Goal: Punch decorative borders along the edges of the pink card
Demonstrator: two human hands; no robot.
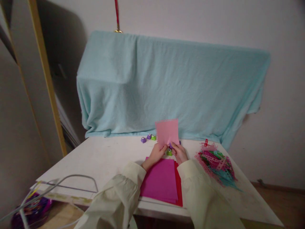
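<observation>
We are seeing only part of what our hands are doing: the small punch (169,152) between them is mostly hidden behind our fingers, showing just a purple and green bit, and we cannot tell its shape. The near table edge is covered by our cream sleeves. Our left hand (156,153) is pinching the lower left edge of the pink sheet (167,131), and our right hand (179,153) is closing its fingers on the lower right corner and the punch there. The sheet is standing upright above our fingertips, toward the far side of the white table (105,156); it is looking thin, matte and roughly square, with a perforated left edge. Nearer to us a flat stack of magenta and red sheets (162,183) is lying. Three small rounded punches (148,138) are sitting far left of the sheet. At right a tangled heap of punched strips (218,165), pink, green and blue, is lying.
</observation>
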